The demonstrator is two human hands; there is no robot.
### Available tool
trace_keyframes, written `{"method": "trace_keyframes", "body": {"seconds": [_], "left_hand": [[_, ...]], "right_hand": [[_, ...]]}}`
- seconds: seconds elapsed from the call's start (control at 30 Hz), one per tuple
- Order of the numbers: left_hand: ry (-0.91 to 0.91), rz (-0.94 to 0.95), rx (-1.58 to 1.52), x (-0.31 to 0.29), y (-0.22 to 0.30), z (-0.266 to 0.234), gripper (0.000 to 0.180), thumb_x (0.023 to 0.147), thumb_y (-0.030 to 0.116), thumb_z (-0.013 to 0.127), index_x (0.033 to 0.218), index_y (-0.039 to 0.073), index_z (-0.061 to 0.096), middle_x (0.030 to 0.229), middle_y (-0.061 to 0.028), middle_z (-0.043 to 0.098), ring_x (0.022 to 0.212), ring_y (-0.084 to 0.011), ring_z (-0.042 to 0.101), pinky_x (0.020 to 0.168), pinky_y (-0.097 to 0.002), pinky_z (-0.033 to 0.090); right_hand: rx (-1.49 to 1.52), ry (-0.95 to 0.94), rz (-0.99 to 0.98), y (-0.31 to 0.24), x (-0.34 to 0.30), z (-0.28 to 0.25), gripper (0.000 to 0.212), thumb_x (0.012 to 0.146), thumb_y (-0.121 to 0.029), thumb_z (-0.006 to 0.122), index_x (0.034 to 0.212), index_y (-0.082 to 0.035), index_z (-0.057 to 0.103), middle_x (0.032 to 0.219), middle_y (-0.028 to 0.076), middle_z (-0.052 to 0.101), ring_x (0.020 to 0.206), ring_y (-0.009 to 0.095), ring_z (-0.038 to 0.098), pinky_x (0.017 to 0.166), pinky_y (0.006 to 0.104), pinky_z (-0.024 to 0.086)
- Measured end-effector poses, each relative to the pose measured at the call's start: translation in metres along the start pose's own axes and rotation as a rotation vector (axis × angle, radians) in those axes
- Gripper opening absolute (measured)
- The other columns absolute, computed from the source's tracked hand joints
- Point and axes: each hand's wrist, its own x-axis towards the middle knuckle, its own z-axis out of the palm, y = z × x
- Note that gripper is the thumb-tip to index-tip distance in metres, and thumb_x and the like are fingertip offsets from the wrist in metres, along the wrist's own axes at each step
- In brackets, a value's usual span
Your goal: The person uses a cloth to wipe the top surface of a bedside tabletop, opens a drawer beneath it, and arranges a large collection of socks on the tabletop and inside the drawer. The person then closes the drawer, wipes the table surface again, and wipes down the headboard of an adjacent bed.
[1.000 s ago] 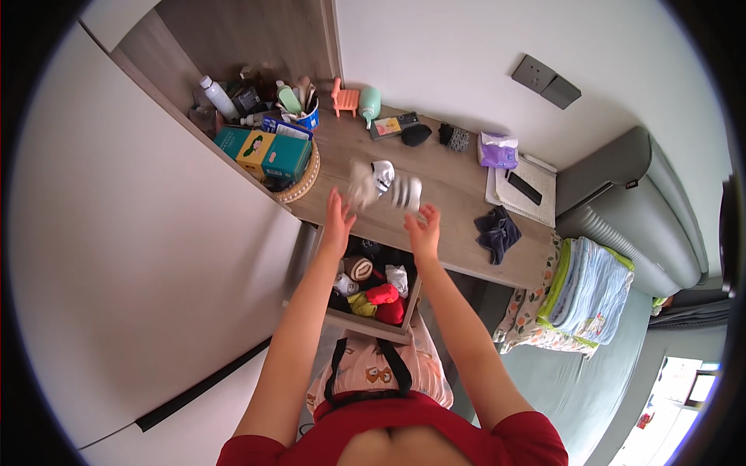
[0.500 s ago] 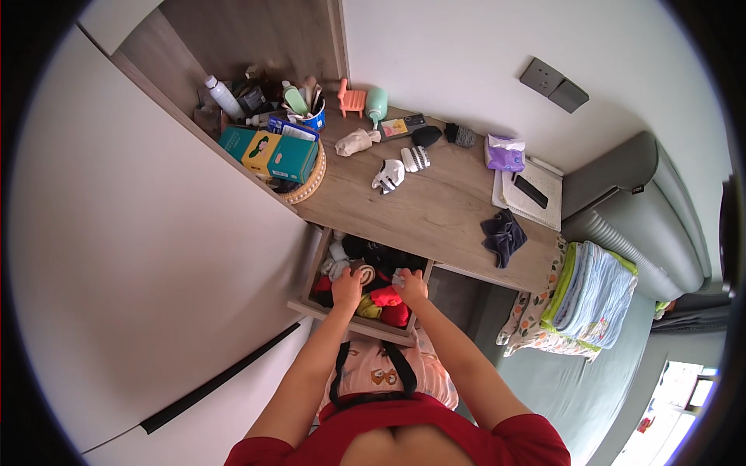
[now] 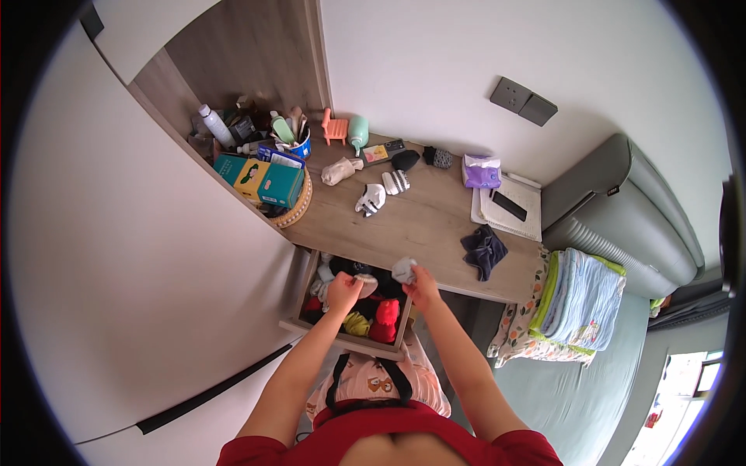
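Drawer (image 3: pixel 350 339) is standing open below the tabletop (image 3: pixel 435 221), and its middle is serving as the clock's centre here. Left hand (image 3: pixel 341 293) is reaching over the drawer from 7 o'clock, its grip closed on a pale beige bundle (image 3: pixel 367 286), which is sitting just above the drawer's middle. Right hand (image 3: pixel 422 289) is hovering by the drawer's edge toward 3 o'clock, its grip closed on a light grey bundle (image 3: pixel 403 270), which is sticking out from the fingertips at 2 o'clock.

Inside the drawer, a red bundle (image 3: pixel 385 314) is lying at 4 o'clock, a yellow-green bundle (image 3: pixel 357 324) at 6 and some pale grey socks (image 3: pixel 318 290) at 9 to 10, while dark cloth is filling the 12 o'clock side.

On the tabletop, a cream sock (image 3: pixel 340 172) and a white sock with dark trim (image 3: pixel 371 199) are resting at 12 o'clock, and a striped sock (image 3: pixel 395 182) is lying between 12 and 1, just beside the trimmed one. A dark blue cloth (image 3: pixel 484 252) is spreading out at 2 o'clock, with a phone (image 3: pixel 509 206) lying on a notebook (image 3: pixel 530 225) farther out. A purple tissue pack (image 3: pixel 481 172) is sitting between 1 and 2 o'clock. At 11 o'clock, a teal-and-yellow box (image 3: pixel 280 185) is resting on a basket (image 3: pixel 301 208). Folded blankets (image 3: pixel 583 299) are lying at 3 o'clock on the bed (image 3: pixel 575 388).
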Motion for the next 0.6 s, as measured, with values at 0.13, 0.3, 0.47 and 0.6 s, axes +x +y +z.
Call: {"method": "trace_keyframes", "body": {"seconds": [0.13, 0.3, 0.47, 0.6], "left_hand": [[-0.256, -0.343, -0.967, 0.039, 0.064, -0.009, 0.023, 0.081, 0.026, 0.066, 0.088, 0.006, 0.058, 0.075, -0.0039, 0.062, 0.068, -0.0131, 0.061, 0.055, -0.0264, 0.048], [-0.220, -0.350, -0.995, 0.052, 0.110, -0.014, 0.037, 0.082, 0.024, 0.065, 0.111, 0.008, 0.049, 0.097, -0.0038, 0.058, 0.085, -0.0147, 0.060, 0.067, -0.0310, 0.051], [-0.177, 0.106, 0.178, 0.006, -0.030, -0.001, 0.042, 0.077, 0.032, 0.068, 0.113, 0.014, 0.055, 0.112, -0.0106, 0.054, 0.101, -0.0279, 0.053, 0.080, -0.0449, 0.046], [-0.469, 0.154, 0.715, -0.049, -0.024, -0.008, 0.047, 0.071, 0.044, 0.070, 0.109, 0.019, 0.061, 0.123, -0.0131, 0.045, 0.121, -0.0372, 0.031, 0.091, -0.0563, 0.035]], "right_hand": [[0.443, -0.135, -0.131, -0.043, -0.003, 0.020, 0.032, 0.088, -0.029, 0.054, 0.116, -0.014, 0.050, 0.107, 0.004, 0.056, 0.092, 0.016, 0.056, 0.066, 0.0294, 0.050], [-0.369, 0.036, -0.522, -0.025, 0.021, -0.004, 0.030, 0.090, -0.028, 0.053, 0.113, -0.009, 0.056, 0.102, 0.007, 0.061, 0.088, 0.022, 0.061, 0.072, 0.0332, 0.050], [-1.454, -0.135, -0.472, 0.064, 0.011, -0.003, 0.050, 0.070, -0.031, 0.066, 0.116, -0.013, 0.056, 0.103, 0.019, 0.062, 0.088, 0.032, 0.063, 0.076, 0.0394, 0.051], [-1.732, -0.164, -0.593, 0.106, -0.003, -0.034, 0.061, 0.068, -0.032, 0.068, 0.123, -0.016, 0.048, 0.118, 0.022, 0.052, 0.093, 0.039, 0.059, 0.079, 0.0417, 0.050]]}}
